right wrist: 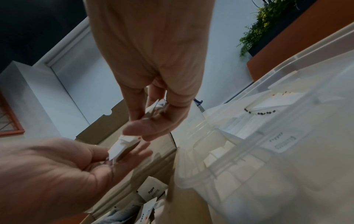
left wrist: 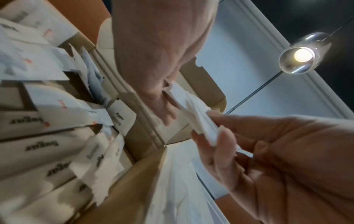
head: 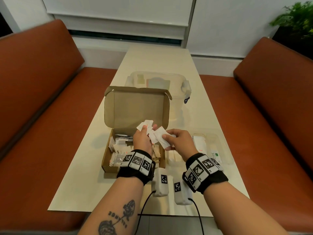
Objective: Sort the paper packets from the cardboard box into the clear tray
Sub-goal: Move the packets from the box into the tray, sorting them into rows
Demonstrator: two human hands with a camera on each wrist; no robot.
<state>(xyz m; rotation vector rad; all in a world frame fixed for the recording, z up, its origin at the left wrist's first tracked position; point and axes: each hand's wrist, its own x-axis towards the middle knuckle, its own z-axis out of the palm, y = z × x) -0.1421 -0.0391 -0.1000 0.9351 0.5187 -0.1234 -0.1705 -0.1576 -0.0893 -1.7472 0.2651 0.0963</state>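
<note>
sorting packets (head: 147,128) above the box (head: 135,106): left hand (head: 142,139) pinches a fan of them, right hand (head: 179,141) pinches a few. likely next: carry those right of the box into the tray (head: 220,141).

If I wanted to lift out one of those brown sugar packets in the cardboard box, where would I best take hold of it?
Probably by a short end, coming straight down from above. The sugar packets lie flat and packed side by side in the cardboard box, whose walls block a sideways approach. Other white packets overlap some, so choose an uncovered end and pinch it between thumb and finger.
</note>
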